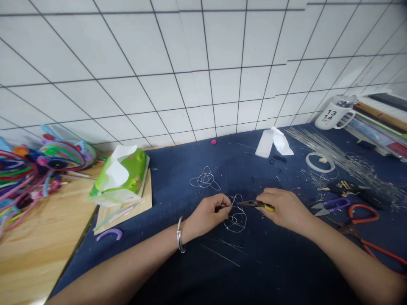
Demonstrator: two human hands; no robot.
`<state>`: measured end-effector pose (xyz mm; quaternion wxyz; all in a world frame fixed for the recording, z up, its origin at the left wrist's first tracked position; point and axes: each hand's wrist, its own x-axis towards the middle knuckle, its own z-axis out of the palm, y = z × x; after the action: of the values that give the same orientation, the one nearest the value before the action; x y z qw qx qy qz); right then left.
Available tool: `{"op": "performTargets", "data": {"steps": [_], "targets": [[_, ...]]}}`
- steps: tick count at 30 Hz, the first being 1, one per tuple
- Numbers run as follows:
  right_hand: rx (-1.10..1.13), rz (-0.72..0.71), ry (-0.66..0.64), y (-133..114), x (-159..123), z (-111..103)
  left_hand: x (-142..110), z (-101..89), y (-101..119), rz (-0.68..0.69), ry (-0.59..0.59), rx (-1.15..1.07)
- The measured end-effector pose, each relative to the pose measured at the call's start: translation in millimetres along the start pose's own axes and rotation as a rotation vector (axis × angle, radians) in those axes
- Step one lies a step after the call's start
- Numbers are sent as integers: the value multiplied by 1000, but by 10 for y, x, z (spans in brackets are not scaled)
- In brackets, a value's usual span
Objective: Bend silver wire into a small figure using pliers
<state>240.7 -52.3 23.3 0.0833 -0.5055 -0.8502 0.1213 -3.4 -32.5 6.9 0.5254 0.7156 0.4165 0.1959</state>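
Observation:
My left hand (210,212) is closed in a pinch on a tangle of thin silver wire (235,217) that rests on the dark blue cloth (254,262). A silver bangle sits on that wrist. My right hand (284,207) is wrapped round small pliers (254,204) with yellow handles. The plier tips point left and meet the wire close to my left fingertips. A second looped wire piece (206,179) with small beads lies on the cloth just behind my hands.
A green tissue pack (122,174) on a wooden board sits at left, with colourful pipe cleaners (28,173) beyond. At right lie a bundle of straight wires (337,156), purple snips (330,206), orange-handled scissors (362,220), a tape ring (319,162) and a white mug (334,114).

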Motion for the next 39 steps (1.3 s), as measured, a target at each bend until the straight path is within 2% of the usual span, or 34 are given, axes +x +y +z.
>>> {"op": "performTargets", "data": {"steps": [27,39], "targets": [[-21,3,16,11,1,15,11,25,10,40,2,-20],[-47,-9,61,29,8,78,28,23,4,60,74,-34]]}}
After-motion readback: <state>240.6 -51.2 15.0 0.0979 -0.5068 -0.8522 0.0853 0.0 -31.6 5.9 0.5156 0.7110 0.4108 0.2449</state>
